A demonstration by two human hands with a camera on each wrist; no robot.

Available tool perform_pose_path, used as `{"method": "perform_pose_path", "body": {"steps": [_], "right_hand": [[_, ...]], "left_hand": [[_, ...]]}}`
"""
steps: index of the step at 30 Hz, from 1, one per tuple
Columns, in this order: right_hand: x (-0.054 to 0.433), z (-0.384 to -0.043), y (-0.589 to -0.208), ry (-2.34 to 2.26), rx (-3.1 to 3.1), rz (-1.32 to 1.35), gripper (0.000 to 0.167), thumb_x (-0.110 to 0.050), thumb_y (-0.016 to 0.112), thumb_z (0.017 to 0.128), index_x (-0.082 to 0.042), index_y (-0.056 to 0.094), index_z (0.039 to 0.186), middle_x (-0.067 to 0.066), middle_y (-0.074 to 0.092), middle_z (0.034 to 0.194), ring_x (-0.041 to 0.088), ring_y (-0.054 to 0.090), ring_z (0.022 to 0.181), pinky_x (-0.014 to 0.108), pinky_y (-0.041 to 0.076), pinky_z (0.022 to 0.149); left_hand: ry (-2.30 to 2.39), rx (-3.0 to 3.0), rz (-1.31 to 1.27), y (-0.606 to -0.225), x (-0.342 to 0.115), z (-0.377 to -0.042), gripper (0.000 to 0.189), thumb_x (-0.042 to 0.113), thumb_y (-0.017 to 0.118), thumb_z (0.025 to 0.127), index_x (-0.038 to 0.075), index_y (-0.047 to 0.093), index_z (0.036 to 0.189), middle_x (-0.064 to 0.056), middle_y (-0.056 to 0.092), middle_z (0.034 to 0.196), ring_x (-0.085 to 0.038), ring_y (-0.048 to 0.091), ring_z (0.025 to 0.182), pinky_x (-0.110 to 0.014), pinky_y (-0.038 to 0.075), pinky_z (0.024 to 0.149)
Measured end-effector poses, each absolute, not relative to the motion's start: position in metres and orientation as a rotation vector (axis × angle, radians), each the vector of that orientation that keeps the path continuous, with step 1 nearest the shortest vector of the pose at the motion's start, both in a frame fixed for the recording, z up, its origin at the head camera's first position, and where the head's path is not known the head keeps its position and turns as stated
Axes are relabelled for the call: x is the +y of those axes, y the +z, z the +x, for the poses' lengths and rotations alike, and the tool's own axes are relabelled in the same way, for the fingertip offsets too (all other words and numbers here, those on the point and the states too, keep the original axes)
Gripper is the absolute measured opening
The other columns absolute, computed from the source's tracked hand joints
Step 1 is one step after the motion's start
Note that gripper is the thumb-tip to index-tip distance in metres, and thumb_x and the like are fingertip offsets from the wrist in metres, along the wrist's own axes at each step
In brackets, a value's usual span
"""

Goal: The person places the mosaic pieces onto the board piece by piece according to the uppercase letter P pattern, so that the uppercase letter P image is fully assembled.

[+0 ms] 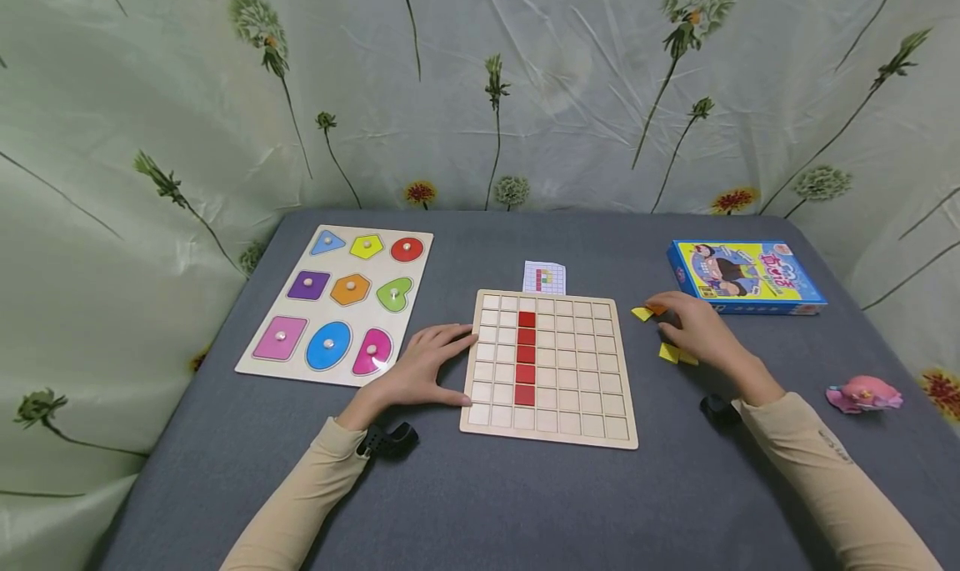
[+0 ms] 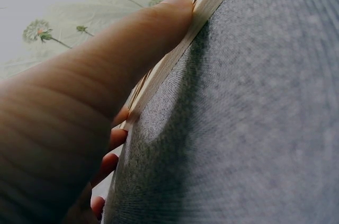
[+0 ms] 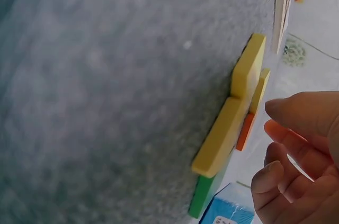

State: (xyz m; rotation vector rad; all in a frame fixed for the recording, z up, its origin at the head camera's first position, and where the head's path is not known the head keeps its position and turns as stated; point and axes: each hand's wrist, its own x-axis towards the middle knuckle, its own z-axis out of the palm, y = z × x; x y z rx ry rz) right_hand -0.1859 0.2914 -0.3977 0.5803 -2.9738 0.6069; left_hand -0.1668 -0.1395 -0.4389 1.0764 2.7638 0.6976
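A pale wooden grid board [image 1: 577, 442] lies in the middle of the table with a column of red square tiles [image 1: 527, 354] in it. My left hand [image 1: 423, 367] rests along the board's left edge, its thumb [image 2: 159, 25] and fingertips touching the rim. On the right, my right hand [image 1: 697, 325] hovers over loose tiles, fingers loosely bent, with nothing visible between them. Near it lie yellow tiles [image 1: 668, 352] and an orange tile [image 1: 656, 309]. A green tile [image 3: 201, 197] shows beside the yellow ones in the right wrist view.
A small pattern card [image 1: 544, 277] lies behind the board. To the left is a shape puzzle board [image 1: 300, 367] with knobbed pieces. A blue and yellow box [image 1: 750, 275] stands at back right, and a pink toy [image 1: 864, 394] sits near the right edge.
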Motion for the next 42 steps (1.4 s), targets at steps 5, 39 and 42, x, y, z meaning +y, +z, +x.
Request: {"method": "perform_pose_path", "body": {"steps": [5, 39, 42], "right_hand": [[0.2957, -0.1888, -0.3992, 0.613, -2.998, 0.611, 0.042, 0.006, 0.055, 0.082, 0.008, 0.054, 0.124, 0.030, 0.055, 0.126, 0.039, 0.058, 0.101, 0.048, 0.048, 0.077], [0.2986, -0.1890, -0.3922, 0.511, -3.094, 0.517, 0.024, -0.004, 0.066, 0.082, 0.008, 0.067, 0.103, 0.019, 0.067, 0.089, 0.022, 0.058, 0.075, 0.037, 0.048, 0.064], [0.2969, -0.1857, -0.3912, 0.502, -3.062, 0.526, 0.023, -0.005, 0.067, 0.082, 0.007, 0.068, 0.102, 0.019, 0.067, 0.090, 0.022, 0.058, 0.075, 0.035, 0.046, 0.063]], "left_hand": [[0.694, 2.767, 1.075, -0.4391, -0.1393, -0.1668, 0.093, 0.051, 0.076, 0.069, 0.014, 0.037, 0.145, -0.008, 0.035, 0.151, -0.029, 0.029, 0.139, -0.056, 0.020, 0.111], [0.671, 2.761, 1.050, -0.4389, -0.1392, -0.1663, 0.094, 0.051, 0.076, 0.069, 0.015, 0.036, 0.145, -0.008, 0.034, 0.152, -0.029, 0.028, 0.139, -0.056, 0.019, 0.111], [0.671, 2.761, 1.052, -0.4388, -0.1392, -0.1660, 0.094, 0.051, 0.076, 0.069, 0.015, 0.036, 0.145, -0.008, 0.034, 0.152, -0.029, 0.028, 0.139, -0.056, 0.019, 0.111]]}}
